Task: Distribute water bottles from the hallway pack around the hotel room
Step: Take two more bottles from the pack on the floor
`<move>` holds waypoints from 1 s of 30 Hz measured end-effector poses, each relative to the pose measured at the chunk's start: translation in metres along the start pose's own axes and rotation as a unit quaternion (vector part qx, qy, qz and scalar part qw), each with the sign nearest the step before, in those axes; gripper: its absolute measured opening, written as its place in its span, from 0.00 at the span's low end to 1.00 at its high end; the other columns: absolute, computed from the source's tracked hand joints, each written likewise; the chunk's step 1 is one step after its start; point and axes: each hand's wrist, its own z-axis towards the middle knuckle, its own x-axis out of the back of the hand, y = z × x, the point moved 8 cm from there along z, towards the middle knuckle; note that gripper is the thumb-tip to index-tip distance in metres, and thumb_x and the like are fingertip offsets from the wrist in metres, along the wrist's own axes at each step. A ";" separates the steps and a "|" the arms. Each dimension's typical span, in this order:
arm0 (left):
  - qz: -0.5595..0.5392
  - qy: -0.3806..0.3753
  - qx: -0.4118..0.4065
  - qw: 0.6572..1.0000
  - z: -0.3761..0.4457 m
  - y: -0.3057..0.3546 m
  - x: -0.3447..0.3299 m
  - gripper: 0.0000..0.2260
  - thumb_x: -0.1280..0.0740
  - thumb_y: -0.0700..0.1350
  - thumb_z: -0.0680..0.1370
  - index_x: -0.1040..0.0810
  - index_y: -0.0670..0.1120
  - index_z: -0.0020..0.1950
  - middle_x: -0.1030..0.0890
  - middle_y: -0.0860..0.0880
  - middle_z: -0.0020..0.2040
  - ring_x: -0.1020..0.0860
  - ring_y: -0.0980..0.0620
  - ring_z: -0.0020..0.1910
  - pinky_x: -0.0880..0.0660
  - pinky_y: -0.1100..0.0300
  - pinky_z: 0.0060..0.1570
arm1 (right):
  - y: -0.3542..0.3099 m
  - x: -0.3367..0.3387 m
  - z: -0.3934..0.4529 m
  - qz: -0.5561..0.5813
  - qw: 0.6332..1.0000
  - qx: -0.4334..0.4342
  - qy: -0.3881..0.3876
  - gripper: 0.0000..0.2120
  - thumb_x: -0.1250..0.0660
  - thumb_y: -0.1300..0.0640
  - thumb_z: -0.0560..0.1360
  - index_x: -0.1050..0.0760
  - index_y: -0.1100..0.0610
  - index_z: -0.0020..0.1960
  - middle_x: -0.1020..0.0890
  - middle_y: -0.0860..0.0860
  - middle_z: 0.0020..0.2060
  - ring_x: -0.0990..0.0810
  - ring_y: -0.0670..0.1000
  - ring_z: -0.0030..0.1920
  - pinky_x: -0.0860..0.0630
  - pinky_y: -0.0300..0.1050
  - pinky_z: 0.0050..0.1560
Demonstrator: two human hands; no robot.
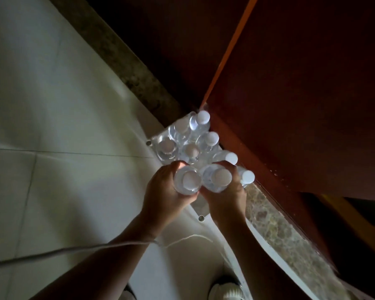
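Above the pale tiled floor [52, 105], the left hand [160, 191] is wrapped around one water bottle [187, 180], with the fingers closed on its body just under the white cap. Beside it, the right hand [225, 195] is closed in the same way around a second bottle [217, 177], and the two bottles touch each other between the hands. Both bottles stand upright and seem lifted a little above the others.

Just behind the hands lies the pack [182, 137], a clear plastic wrap with several more capped bottles standing in it. The pack sits on the floor against the stone threshold [279, 224] and the dark red door [290, 83]. Two more bottles stand at the right edge, close to the door.

The step in hand is judged to be the taking of two bottles out of the pack, at the start of the distribution. The next move probably asks the person to lift both bottles clear of the torn wrap, keep a firm hold because the plastic may be smooth, and then turn and carry them into the room.
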 end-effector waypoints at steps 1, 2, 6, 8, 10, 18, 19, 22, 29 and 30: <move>-0.013 0.001 0.002 1.000 0.001 0.021 0.022 0.23 0.20 0.51 0.63 0.20 0.47 0.54 0.15 0.52 0.47 0.18 0.53 0.46 0.22 0.62 0.48 | -0.025 0.014 -0.007 0.010 1.000 0.011 -0.003 0.26 0.19 0.54 0.63 0.26 0.43 0.56 0.18 0.39 0.42 0.20 0.36 0.41 0.28 0.25 0.35; -0.026 0.001 0.007 1.000 0.001 0.043 0.046 0.23 0.20 0.50 0.62 0.21 0.47 0.54 0.15 0.53 0.46 0.18 0.54 0.45 0.22 0.61 0.47 | -0.052 0.029 -0.015 0.018 0.999 0.031 -0.005 0.27 0.18 0.54 0.61 0.26 0.42 0.55 0.17 0.39 0.43 0.18 0.38 0.43 0.24 0.30 0.39; -0.100 0.014 0.039 0.994 0.002 0.154 0.164 0.23 0.18 0.46 0.61 0.22 0.55 0.52 0.15 0.58 0.42 0.18 0.61 0.43 0.25 0.72 0.42 | -0.190 0.096 -0.052 0.053 0.991 0.120 -0.035 0.27 0.22 0.45 0.55 0.26 0.41 0.51 0.15 0.45 0.44 0.15 0.48 0.46 0.18 0.54 0.49; -0.137 0.014 0.045 0.989 0.006 0.219 0.227 0.23 0.18 0.45 0.62 0.22 0.57 0.52 0.15 0.61 0.44 0.17 0.62 0.44 0.26 0.74 0.42 | -0.259 0.131 -0.067 0.096 0.985 0.118 -0.075 0.28 0.22 0.47 0.54 0.25 0.43 0.53 0.14 0.48 0.44 0.15 0.51 0.47 0.18 0.58 0.49; -0.187 0.016 0.057 0.981 0.010 0.286 0.289 0.21 0.20 0.44 0.63 0.20 0.53 0.53 0.15 0.56 0.45 0.16 0.58 0.45 0.23 0.69 0.43 | -0.339 0.167 -0.087 0.139 0.973 0.126 -0.132 0.30 0.20 0.52 0.54 0.24 0.46 0.55 0.14 0.53 0.44 0.14 0.55 0.45 0.18 0.58 0.46; -0.297 0.085 -0.032 0.950 0.001 0.572 0.531 0.15 0.25 0.33 0.69 0.21 0.50 0.48 0.14 0.49 0.42 0.15 0.54 0.41 0.21 0.65 0.36 | -0.686 0.346 -0.222 0.295 0.884 0.298 -0.207 0.16 0.29 0.69 0.59 0.25 0.60 0.46 0.19 0.55 0.38 0.18 0.52 0.38 0.21 0.45 0.36; -0.312 0.098 -0.045 0.944 -0.004 0.604 0.556 0.16 0.26 0.30 0.69 0.21 0.47 0.50 0.15 0.48 0.42 0.15 0.53 0.40 0.21 0.63 0.36 | -0.720 0.371 -0.243 0.296 0.880 0.313 -0.202 0.17 0.28 0.68 0.60 0.24 0.59 0.47 0.18 0.54 0.38 0.17 0.51 0.38 0.21 0.45 0.36; -0.334 0.151 -0.085 0.926 -0.026 0.687 0.622 0.19 0.26 0.30 0.69 0.22 0.46 0.55 0.14 0.49 0.44 0.14 0.52 0.41 0.20 0.63 0.37 | -0.800 0.433 -0.297 0.293 0.858 0.374 -0.193 0.18 0.26 0.68 0.62 0.24 0.56 0.48 0.17 0.52 0.39 0.16 0.50 0.40 0.20 0.43 0.39; -0.334 0.213 -0.168 0.903 -0.072 0.824 0.709 0.14 0.24 0.35 0.69 0.21 0.48 0.49 0.15 0.45 0.40 0.16 0.48 0.39 0.20 0.58 0.38 | -0.898 0.570 -0.388 0.305 0.833 0.445 -0.120 0.16 0.26 0.63 0.61 0.24 0.58 0.47 0.20 0.47 0.34 0.20 0.47 0.37 0.21 0.41 0.39; -0.341 0.209 -0.180 0.899 -0.077 0.840 0.717 0.14 0.23 0.38 0.67 0.20 0.48 0.49 0.16 0.42 0.41 0.16 0.46 0.40 0.19 0.56 0.39 | -0.904 0.587 -0.396 0.306 0.834 0.448 -0.105 0.16 0.26 0.63 0.61 0.24 0.57 0.47 0.20 0.46 0.34 0.19 0.46 0.37 0.21 0.40 0.39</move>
